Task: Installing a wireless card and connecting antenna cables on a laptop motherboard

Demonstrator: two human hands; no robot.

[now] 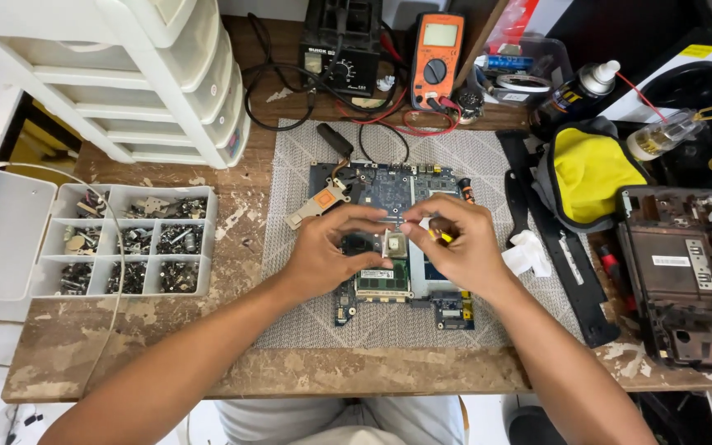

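both hands pinched over motherboard

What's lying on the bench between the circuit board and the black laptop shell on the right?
In the head view, a crumpled white tissue and long black plastic strips lie between circuit board and laptop shell.

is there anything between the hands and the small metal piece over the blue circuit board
Nothing visible. The left hand and right hand both already pinch the small metal piece at their fingertips, above the blue circuit board. The right hand also holds a yellow-handled tool.
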